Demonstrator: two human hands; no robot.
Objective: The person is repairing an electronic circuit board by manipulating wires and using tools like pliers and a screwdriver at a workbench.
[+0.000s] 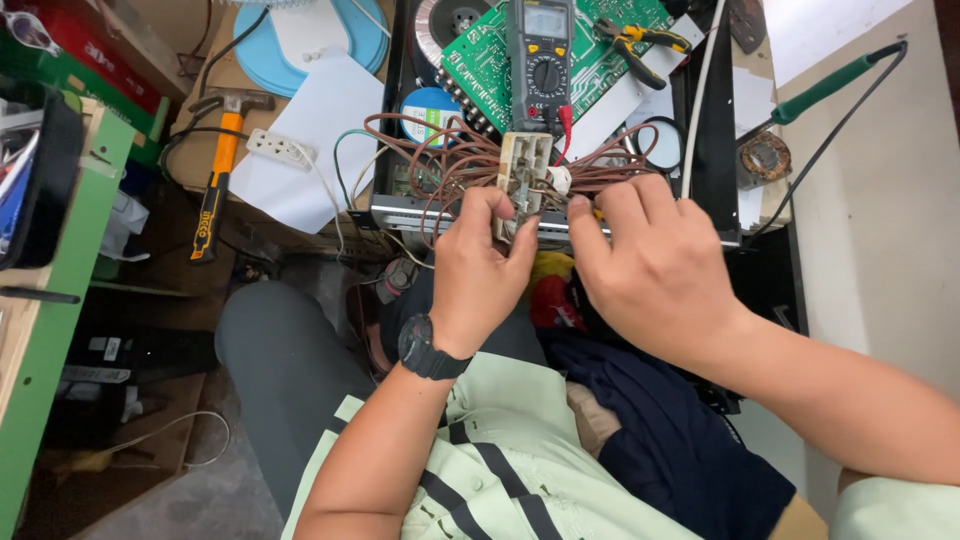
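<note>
There is one view only — a camera worn on the person's head, tilted steeply down and slightly forward. It sits close: the forearms enter from the bottom edge, and the lap fills the lower middle. Take the dark grey handheld multimeter with the round dial (pixel 541 55) as landmark: it stands at the top centre, the far end of the view. Below it, nearer the camera, lie the left hand (pixel 478 275) and right hand (pixel 655 265). Left of it the frame reaches an orange-handled hammer (pixel 222 160) (and a green shelf edge beyond) — right of it, a pale wall.
</note>
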